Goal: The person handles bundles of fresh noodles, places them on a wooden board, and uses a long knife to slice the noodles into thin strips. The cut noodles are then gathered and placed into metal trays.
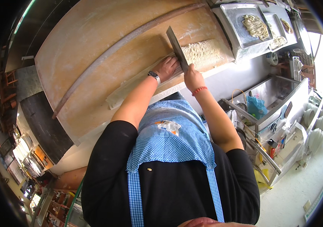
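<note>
My right hand [193,77] is closed round the handle of a broad-bladed kitchen knife [177,49], its blade across a long folded sheet of dough [133,86]. Just left of the blade, my left hand [166,68] lies on the dough, fingertips near the steel; whether its fingers grip anything is hard to tell. Cut noodles [202,52] lie in a row to the right of the knife on the floured wooden board [99,82]. The far end of the dough reaches left past my left wrist.
A long wooden rolling pin [113,52] lies across the board beyond the dough. At the upper right, a metal tray [235,29] holds noodles, with another tray [282,27] beside it. Stacked white dishes [318,124] and a metal-framed counter [274,105] stand at right.
</note>
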